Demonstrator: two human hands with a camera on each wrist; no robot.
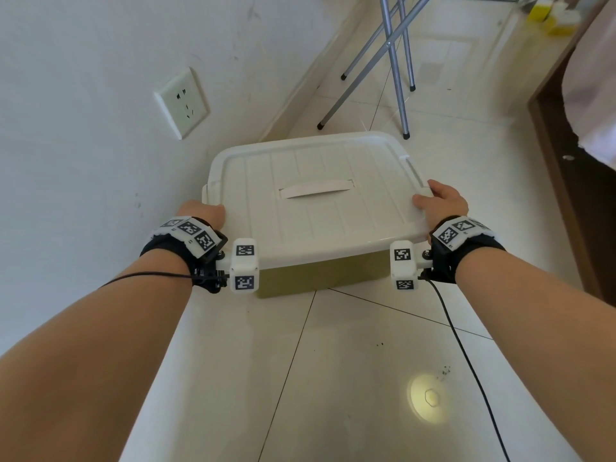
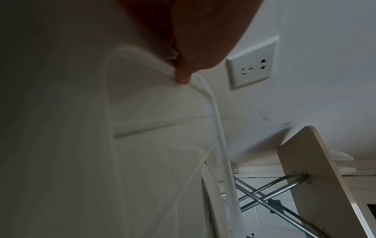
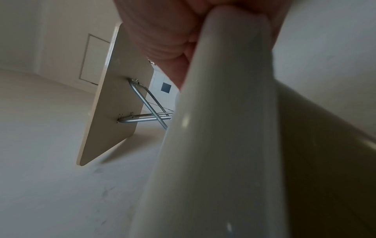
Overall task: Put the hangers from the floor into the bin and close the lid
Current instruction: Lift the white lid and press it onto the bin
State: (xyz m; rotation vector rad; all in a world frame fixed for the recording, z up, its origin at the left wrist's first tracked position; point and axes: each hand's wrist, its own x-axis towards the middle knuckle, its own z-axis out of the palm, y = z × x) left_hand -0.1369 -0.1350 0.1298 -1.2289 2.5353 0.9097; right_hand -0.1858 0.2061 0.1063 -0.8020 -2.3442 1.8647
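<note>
Gripping the lid [image 1: 320,195] at its near corners, left hand [image 1: 205,213] and right hand [image 1: 441,203] were closing the bin [image 1: 320,278]; next, pressing it flat seemed needed.

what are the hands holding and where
Both hold the bin's lid by its near corners: left hand at the near-left edge, right hand at the near-right edge.

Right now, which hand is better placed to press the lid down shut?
Right, marginally. The right hand holds the lid with its thumb already on top; the left hand grips the opposite edge at the side. Both are close.
</note>
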